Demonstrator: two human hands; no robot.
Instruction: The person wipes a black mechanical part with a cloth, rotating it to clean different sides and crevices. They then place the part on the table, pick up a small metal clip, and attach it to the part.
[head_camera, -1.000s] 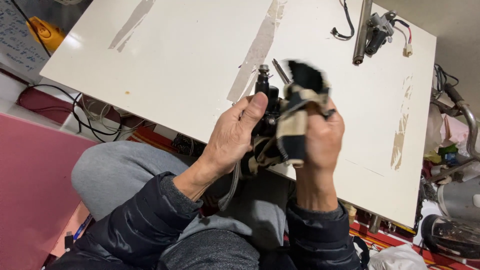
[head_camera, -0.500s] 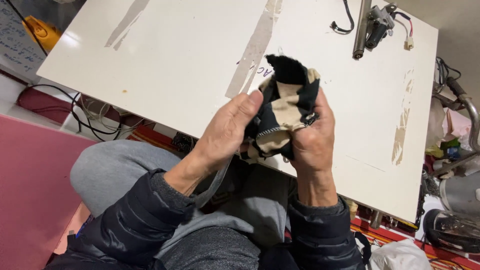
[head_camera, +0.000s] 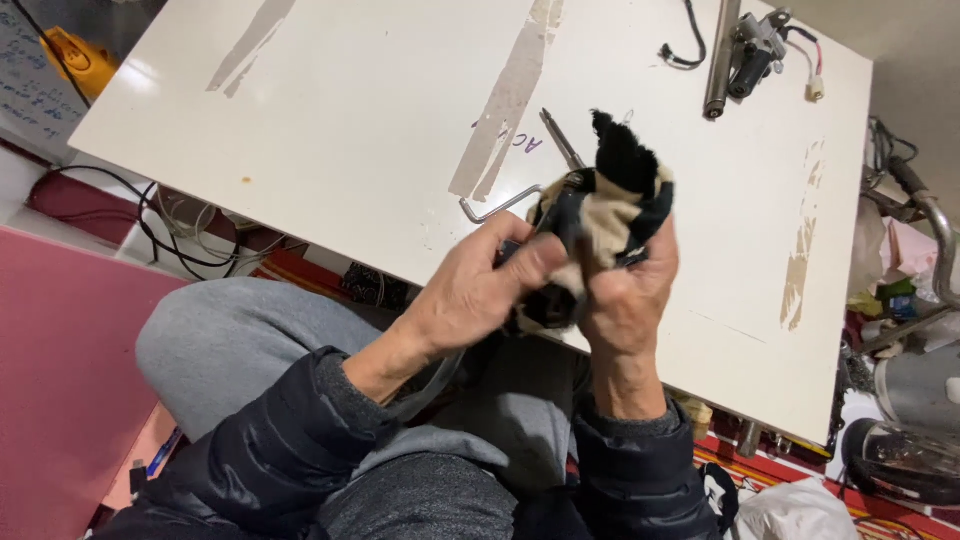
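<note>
White desk (head_camera: 350, 140) with worn tape streaks fills our view. Over its near edge, our left hand (head_camera: 478, 295) and right hand (head_camera: 625, 300) both clamp a black and cream cloth (head_camera: 610, 205) bundled around a dark part. Behind the cloth lies a screwdriver (head_camera: 560, 140).

Cloth (head_camera: 610, 215) wraps a hidden part (metal, kind unclear).
</note>
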